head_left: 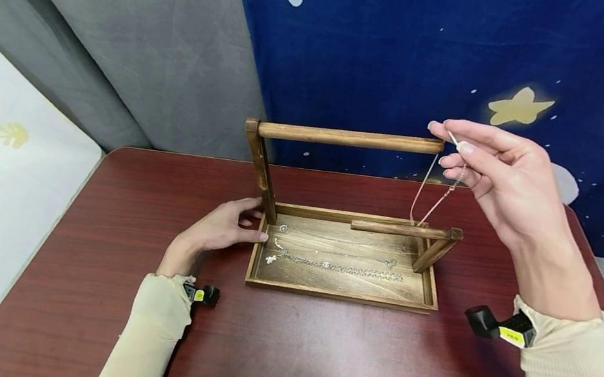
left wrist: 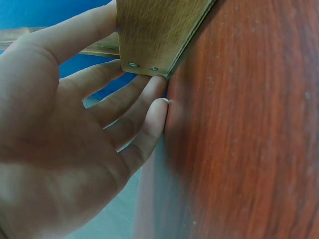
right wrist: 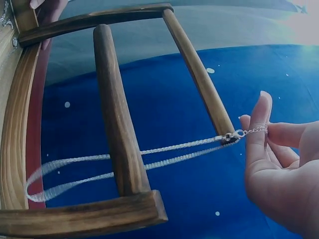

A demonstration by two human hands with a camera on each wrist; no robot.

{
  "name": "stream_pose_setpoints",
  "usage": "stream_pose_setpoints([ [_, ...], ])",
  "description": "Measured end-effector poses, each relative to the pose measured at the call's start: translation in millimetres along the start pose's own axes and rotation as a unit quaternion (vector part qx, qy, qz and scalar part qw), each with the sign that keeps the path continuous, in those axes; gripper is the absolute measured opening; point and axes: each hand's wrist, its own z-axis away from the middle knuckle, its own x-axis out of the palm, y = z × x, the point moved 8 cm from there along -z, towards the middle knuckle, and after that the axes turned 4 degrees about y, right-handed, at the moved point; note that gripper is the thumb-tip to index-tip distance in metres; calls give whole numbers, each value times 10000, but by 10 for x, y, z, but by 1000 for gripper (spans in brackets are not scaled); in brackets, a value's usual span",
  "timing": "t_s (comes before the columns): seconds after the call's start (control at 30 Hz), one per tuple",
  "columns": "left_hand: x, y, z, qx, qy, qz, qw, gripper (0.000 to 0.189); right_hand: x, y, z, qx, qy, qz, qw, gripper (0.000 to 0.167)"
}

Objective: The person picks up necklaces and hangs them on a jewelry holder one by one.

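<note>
In the head view a wooden jewelry stand (head_left: 350, 137) has a long bar on its left post and a shorter, lower bar (head_left: 398, 229) on its right post. My right hand (head_left: 514, 181) pinches a silver necklace (right wrist: 174, 147) by its thin end chain between thumb and index finger, close beside the free end of the long bar. The rest of the necklace hangs in a loop behind the lower bar in the head view. My left hand (head_left: 223, 225) touches the left end of the stand's tray (head_left: 341, 296), its fingers extended along the outside and thumb at the rim.
Several silver necklaces (head_left: 337, 267) lie stretched across the tray floor, one with a small pendant (head_left: 270, 259). The stand rests on a reddish-brown table (head_left: 277, 354). A blue curtain (head_left: 370, 49) and a grey curtain (head_left: 138, 27) hang behind it.
</note>
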Motion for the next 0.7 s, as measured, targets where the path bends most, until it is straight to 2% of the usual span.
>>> stream_pose_setpoints([
  [0.5, -3, -17, -3, -81, 4, -9, 10000, 76, 136, 62, -86, 134, 82, 430, 9990, 34],
  [0.7, -17, 17, 2, -29, -8, 30, 10000, 75, 241, 78, -101, 210, -188, 533, 9982, 37],
])
